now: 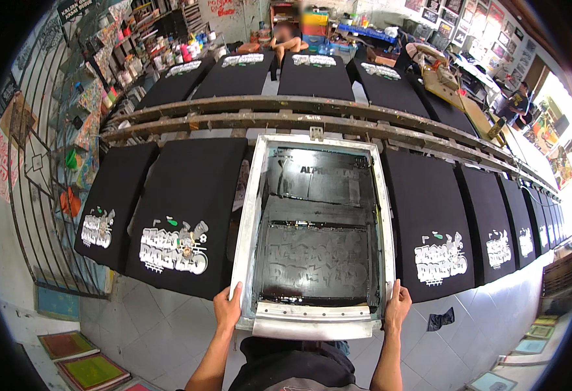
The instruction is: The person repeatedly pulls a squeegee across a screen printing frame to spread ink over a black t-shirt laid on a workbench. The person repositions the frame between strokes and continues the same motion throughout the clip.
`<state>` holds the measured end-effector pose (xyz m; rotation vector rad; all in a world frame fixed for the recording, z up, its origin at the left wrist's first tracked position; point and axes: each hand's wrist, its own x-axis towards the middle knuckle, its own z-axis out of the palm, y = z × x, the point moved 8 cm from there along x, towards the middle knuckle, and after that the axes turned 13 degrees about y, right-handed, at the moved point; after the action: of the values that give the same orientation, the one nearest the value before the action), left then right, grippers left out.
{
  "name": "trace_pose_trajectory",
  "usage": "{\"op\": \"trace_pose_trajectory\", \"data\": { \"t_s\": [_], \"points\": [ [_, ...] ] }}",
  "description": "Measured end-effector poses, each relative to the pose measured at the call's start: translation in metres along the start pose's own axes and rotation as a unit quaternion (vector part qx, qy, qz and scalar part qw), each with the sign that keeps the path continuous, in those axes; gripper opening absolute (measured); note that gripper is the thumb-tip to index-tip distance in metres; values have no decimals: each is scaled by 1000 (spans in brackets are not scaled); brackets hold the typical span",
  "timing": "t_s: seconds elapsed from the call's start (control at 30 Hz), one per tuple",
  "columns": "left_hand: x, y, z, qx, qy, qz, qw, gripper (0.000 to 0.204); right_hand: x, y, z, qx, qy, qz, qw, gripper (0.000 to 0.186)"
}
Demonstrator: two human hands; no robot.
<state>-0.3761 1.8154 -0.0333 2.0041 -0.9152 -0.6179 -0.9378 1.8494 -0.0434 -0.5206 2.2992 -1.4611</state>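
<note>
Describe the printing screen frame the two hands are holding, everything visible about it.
The screen frame is a pale, metal-looking rectangle around dark, glossy mesh wet with black ink, a faint lettered design showing through its lower half. A small bracket sits at the top edge. It lies flat in the row of black shirts, its far end against the rusty rails. The left hand and right hand grip its near corners.
</note>
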Motion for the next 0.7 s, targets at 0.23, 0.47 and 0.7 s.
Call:
{"op": "trace_pose_trajectory", "data": {
  "t_s": [0.23, 0.47, 0.7],
  "points": [
    [-3, -1, 11, 15, -5, -25, 1000, 49, 9, 11, -5, 15, -37, 18, 999, 48],
    [3, -41, 18, 43, -1, -64, 997, 51, 0, 8, 8, 27, -47, -19, 998, 45],
    [1, -30, 21, 0, 11, -65, 998, 48, -10, -3, 4, 50, -42, -163, 984, 57]
  ]
}}
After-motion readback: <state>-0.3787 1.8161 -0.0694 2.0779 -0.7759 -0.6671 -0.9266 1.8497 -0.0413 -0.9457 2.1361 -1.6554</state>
